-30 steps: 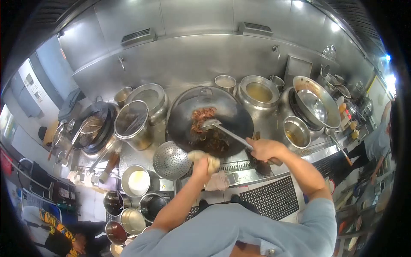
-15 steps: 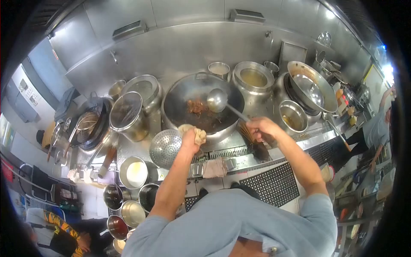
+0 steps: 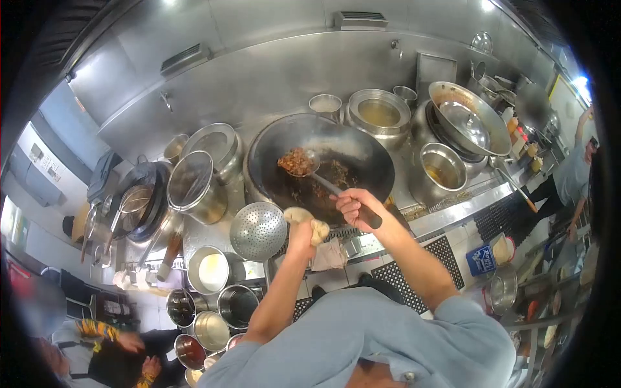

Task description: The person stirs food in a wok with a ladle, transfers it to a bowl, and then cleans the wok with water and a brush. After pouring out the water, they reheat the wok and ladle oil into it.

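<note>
My right hand (image 3: 361, 210) is closed around the handle of a ladle (image 3: 323, 183). Its bowl, heaped with browned chopped food (image 3: 296, 161), is over the left part of a large dark wok (image 3: 356, 139). More brown bits (image 3: 333, 174) lie in the bottom of the wok, which is tipped with its right side raised. My left hand (image 3: 301, 238) is wrapped around a folded tan cloth (image 3: 317, 229) at the wok's near edge; the cloth hides whatever part it grips. Just left of that hand rests a perforated steel strainer (image 3: 259, 231).
Steel pots (image 3: 378, 115) stand behind and right, beside a tilted wide pan (image 3: 440, 96). Left are a lidded pot (image 3: 194, 184) and another wok (image 3: 136, 194). Sauce containers (image 3: 210, 331) line the near left. One person (image 3: 71, 349) is at lower left, another (image 3: 576, 171) at far right.
The ladle has moved left and now carries food; earlier its bowl looked empty. The wok has tipped and shifted right. Both my hands have shifted, the right one leftward.
</note>
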### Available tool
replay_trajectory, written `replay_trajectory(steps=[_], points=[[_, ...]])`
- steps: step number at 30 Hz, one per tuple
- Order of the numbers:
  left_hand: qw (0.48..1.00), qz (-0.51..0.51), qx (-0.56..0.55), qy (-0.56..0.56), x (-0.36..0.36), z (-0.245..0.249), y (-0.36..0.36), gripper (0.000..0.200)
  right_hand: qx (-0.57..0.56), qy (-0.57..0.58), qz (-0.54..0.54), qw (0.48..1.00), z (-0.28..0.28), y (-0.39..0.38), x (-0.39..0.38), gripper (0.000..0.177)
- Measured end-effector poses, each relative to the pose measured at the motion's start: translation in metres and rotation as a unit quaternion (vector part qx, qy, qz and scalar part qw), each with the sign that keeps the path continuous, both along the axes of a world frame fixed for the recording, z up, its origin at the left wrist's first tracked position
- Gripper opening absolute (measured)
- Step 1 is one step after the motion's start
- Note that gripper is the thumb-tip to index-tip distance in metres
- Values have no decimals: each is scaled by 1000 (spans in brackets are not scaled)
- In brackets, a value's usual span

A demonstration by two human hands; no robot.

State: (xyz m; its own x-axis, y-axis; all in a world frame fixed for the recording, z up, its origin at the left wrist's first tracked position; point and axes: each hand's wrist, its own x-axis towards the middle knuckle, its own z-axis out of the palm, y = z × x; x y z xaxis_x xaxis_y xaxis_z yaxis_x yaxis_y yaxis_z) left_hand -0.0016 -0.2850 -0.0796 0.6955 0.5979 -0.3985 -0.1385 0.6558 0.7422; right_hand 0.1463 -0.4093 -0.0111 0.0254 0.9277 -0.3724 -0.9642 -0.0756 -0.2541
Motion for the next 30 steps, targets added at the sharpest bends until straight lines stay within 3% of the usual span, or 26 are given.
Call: replay_trajectory(steps=[3, 6, 7, 9, 10, 11, 12, 13, 15, 16, 17, 18, 20, 21, 22, 24, 25, 26, 28, 30], points=[[995, 41, -84, -46, -8, 14, -15, 6, 73, 113, 1, 991, -14, 5, -3, 15], [966, -78, -144, -198, 2, -40, 39, 6, 37, 119, -47, 991, -9, 29, -11, 17], [986, -69, -55, -141, 5, -43, 45, 12, 34, 53, -132, 989, 31, 8, -42, 16], [995, 0, -57, -86, 6, 20, 18, 16, 80, 36, -37, 995, 8, -4, -29, 23], [993, -2, -75, -94, 10, 5, 24, 18, 95, 26, 8, 995, -7, -6, -15, 27], [990, -3, -94, -102, 14, -8, 30, 21, 124, -90, -19, 988, -24, 7, -11, 26], [988, -5, -113, -110, 17, -12, 34, 25, 87, -130, -77, 985, -28, 5, -24, 26], [980, -5, 199, -33, 0, -20, 27, 24, 45, -172, -132, 975, -32, 2, -37, 27], [982, 10, 190, -10, 12, -1, 46, 22, 48, -103, -55, 992, -14, 0, -20, 19], [987, 5, -157, -36, 12, 0, 43, 20, 42, -39, 22, 998, -21, -10, -9, 12], [985, -13, -159, -72, 12, -7, 45, 19, 40, -69, 21, 997, -31, -10, -3, 11], [979, -21, -144, -140, 13, -31, 56, 19, 24, -106, -1, 994, -43, -1, 1, 12], [991, 9, -88, -102, 26, -37, 69, 21, -32, -126, -47, 990, -11, -1, -11, 10], [983, -53, -91, -149, 21, -50, 86, 13, -45, -113, -75, 990, 1, -12, -17, 20], [997, 5, 17, -77, 14, -53, 79, 8, -41, -122, -64, 990, -1, -27, -18, 20], [960, 125, 242, 65, 6, -44, 77, 27, -20, -147, -36, 988, -2, -50, -1, 19], [933, 120, 318, 120, -11, -23, 62, 65, -54, -174, -40, 982, 5, -57, 2, 21], [908, 62, 366, 193, -24, -36, 61, 78, -87, -201, -44, 975, 13, -63, 6, 22], [867, 84, 443, 213, -39, -71, 57, 76, -117, -246, 9, 962, 29, -62, 15, 19], [866, 65, 449, 210, -36, -60, 49, 73, -158, -303, 39, 939, 52, -57, 4, 21]])
